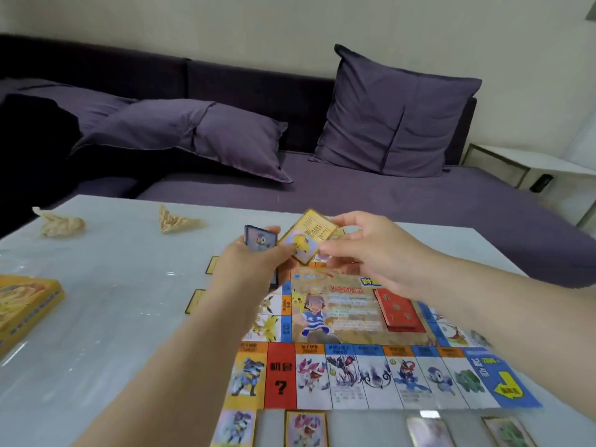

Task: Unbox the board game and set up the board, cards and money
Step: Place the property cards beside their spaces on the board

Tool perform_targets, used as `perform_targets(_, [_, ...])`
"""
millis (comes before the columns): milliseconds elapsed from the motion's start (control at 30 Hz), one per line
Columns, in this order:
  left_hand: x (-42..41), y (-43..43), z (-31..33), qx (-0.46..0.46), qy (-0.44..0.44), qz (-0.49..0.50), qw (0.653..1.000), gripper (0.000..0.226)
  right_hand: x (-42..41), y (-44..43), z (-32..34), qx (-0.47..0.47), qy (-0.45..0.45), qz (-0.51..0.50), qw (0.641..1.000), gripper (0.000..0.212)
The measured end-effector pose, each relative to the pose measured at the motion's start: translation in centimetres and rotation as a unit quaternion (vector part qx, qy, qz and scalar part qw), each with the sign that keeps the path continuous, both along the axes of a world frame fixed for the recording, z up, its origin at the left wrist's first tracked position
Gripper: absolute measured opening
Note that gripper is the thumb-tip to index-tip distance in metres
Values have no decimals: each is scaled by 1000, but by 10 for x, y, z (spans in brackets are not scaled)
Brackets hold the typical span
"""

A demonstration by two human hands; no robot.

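Cards with blue borders (pixel 260 241) sit gripped in the left hand (pixel 248 262) above the far side of the game board (pixel 354 375), which lies flat on the white table (pixel 113 301), while the right hand (pixel 371 250) pinches a yellow Pikachu card (pixel 306 237) just beside them.

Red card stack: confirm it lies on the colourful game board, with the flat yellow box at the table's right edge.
Wrong: the head view shows the flat yellow box at the white table's left edge. The rest stands.
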State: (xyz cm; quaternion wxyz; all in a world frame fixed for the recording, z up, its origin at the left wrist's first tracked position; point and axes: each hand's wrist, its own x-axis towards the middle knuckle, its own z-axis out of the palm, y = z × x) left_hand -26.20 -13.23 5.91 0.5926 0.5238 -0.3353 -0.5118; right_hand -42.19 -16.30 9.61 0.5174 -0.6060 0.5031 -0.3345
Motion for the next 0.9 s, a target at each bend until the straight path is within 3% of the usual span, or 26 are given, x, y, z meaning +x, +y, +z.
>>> perform_targets(100, [4, -42, -1, 25, -58, -12, 998, 12, 18, -40, -12, -15, -44, -99, 994, 28])
perform_targets(233, [12, -94, 1, 20, -226, -5, 974, 12, 39, -100, -15, -130, 93, -97, 982, 20])
perform_targets(367, [33, -136, -8, -13, -477, 16, 878, 7, 48, -153, -45, -155, 210, -72, 963, 15])
perform_targets(500, [40, -162, -26, 16, -630, -109, 769, 41, 51, -185, -83, -142, 269, -82, 949, 12])
perform_targets(733, [33, -186, -56, 20, -704, -177, 687, 56, 39, -197, -87, -171, 364, -88, 911, 21])
perform_targets(900, [19, -194, -48, 1, -781, -192, 595, 72, 6, -184, -80, -212, 505, 32, 836, 49])
